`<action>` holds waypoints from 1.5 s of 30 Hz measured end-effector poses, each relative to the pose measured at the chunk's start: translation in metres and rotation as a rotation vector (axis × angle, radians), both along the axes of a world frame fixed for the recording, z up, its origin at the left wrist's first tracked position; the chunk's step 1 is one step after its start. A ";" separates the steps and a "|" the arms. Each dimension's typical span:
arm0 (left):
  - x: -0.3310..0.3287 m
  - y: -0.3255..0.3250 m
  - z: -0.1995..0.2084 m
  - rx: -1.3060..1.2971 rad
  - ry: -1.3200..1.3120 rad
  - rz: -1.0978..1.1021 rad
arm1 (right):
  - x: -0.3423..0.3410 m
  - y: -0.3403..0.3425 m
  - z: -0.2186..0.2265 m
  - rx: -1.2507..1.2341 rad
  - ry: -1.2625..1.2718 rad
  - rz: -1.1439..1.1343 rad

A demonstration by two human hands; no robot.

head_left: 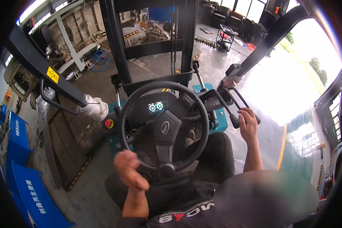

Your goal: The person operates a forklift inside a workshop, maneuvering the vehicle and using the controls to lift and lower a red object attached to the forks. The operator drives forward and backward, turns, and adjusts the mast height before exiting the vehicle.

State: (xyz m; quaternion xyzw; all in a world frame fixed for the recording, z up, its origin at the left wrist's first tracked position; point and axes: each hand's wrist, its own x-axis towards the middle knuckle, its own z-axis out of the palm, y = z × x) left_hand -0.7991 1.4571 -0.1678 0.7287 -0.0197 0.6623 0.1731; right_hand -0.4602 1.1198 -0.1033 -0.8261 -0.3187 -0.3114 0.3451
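I sit at the black steering wheel (pixel 204 133) of a forklift, with a small lit display (pixel 155 107) behind it. My left hand (pixel 130 169) is at the wheel's lower left rim, its fingers blurred, so whether they grip the rim cannot be made out. To the right of the wheel, my right hand (pixel 248 123) is closed around a black control lever, whose knob is mostly covered by the fingers. Another black lever (pixel 233 119) stands just left of that hand.
The forklift mast (pixel 119 49) rises ahead. A red stop button (pixel 109 123) sits left of the wheel. Blue barriers (pixel 34 197) line the left side. Scrap vehicle parts (pixel 83 22) stand ahead left; a black cart (pixel 225 40) and stacked tires (pixel 216 17) are ahead right.
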 end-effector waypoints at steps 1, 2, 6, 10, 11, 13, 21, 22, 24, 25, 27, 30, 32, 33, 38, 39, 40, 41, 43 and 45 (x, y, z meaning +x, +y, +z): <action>0.001 -0.020 0.015 0.032 0.016 -0.195 | -0.001 0.001 0.000 -0.002 0.009 0.006; 0.002 -0.034 0.022 0.118 0.098 -0.265 | 0.000 0.000 0.001 -0.002 0.019 -0.001; 0.026 -0.058 0.023 0.202 0.210 -0.123 | -0.002 0.005 0.007 0.004 0.027 0.006; 0.025 -0.039 0.029 0.209 0.161 -0.045 | -0.005 0.009 0.009 0.012 0.013 0.000; 0.023 -0.032 0.031 0.206 0.156 -0.041 | -0.006 0.009 0.009 0.015 0.013 -0.003; 0.017 -0.018 0.041 0.209 0.170 -0.016 | -0.008 0.009 0.011 0.016 0.009 -0.005; 0.040 0.064 0.099 0.065 0.234 0.137 | -0.013 0.012 0.009 0.015 0.013 -0.048; 0.053 0.072 0.114 0.044 0.284 0.112 | -0.012 0.013 0.010 0.008 0.005 -0.045; 0.075 0.084 0.143 0.023 0.379 0.081 | -0.013 0.014 0.010 -0.003 -0.012 -0.040; 0.089 0.083 0.157 0.025 0.418 0.069 | -0.012 0.014 0.010 -0.007 -0.027 -0.042; 0.116 0.087 0.173 0.121 0.454 0.029 | -0.012 0.016 0.013 -0.003 -0.029 -0.030; 0.147 0.062 0.195 0.126 0.659 -0.020 | -0.011 0.015 0.015 0.002 -0.015 -0.034; 0.162 0.043 0.198 0.157 0.725 -0.076 | -0.013 0.014 0.017 0.000 -0.003 -0.041; 0.171 0.034 0.194 0.206 0.703 -0.082 | -0.014 0.014 0.018 -0.001 0.000 -0.041; 0.175 -0.030 0.187 0.369 0.911 -0.271 | -0.012 0.012 0.026 -0.009 0.021 -0.028; 0.169 -0.041 0.184 0.407 0.960 -0.311 | -0.011 0.011 0.027 -0.010 0.023 -0.026; 0.165 -0.050 0.173 0.428 0.908 -0.373 | -0.010 0.011 0.027 -0.011 0.017 -0.022; 0.158 -0.056 0.166 0.443 0.912 -0.417 | -0.008 0.010 0.028 -0.012 0.018 -0.017; 0.138 -0.063 0.155 0.436 0.902 -0.463 | -0.004 0.008 0.027 -0.011 0.015 -0.007; 0.117 -0.067 0.149 0.409 0.922 -0.500 | -0.002 0.007 0.029 -0.010 0.017 -0.007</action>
